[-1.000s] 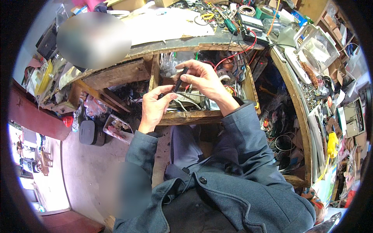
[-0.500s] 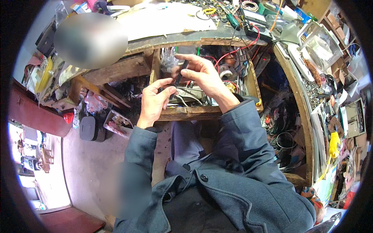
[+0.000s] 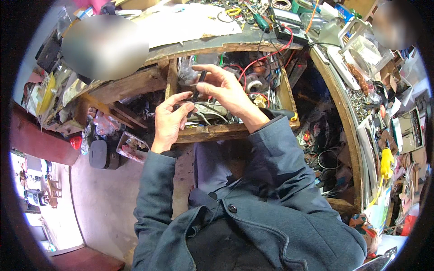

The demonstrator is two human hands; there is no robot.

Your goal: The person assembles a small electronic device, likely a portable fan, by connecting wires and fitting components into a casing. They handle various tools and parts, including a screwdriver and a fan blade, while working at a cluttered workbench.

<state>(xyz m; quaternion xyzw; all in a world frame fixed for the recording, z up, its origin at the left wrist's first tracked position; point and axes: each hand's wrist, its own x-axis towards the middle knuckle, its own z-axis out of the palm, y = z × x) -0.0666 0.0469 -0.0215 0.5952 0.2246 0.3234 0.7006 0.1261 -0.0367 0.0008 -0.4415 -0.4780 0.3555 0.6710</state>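
Both hands are raised over an open wooden drawer (image 3: 212, 133) full of cables and small parts. Between them runs a thin, dark, stick-like piece (image 3: 200, 85), tilted, its exact kind too small to make out. My left hand (image 3: 172, 118) pinches its lower end between thumb and fingertips. Higher up, my right hand (image 3: 222, 88) has its thumb and fingers on the same piece, with the index finger stretched past it. Beneath the hands in the drawer lie grey cables (image 3: 209, 111), a clear plastic bag (image 3: 186, 71) and a whitish ring-shaped roll (image 3: 254, 84).
Above the drawer is a worktop with a white sheet (image 3: 190, 29), a green-handled tool (image 3: 261, 21) and a red wire (image 3: 271, 58). A yellow tool (image 3: 386, 165) hangs at the right among clutter. On the floor at left stand a black case (image 3: 103, 153) and a small box (image 3: 133, 147).
The whole view has shifted slightly, so hands and drawer appear a little further left. Both hands keep the same grip on the dark thin piece.
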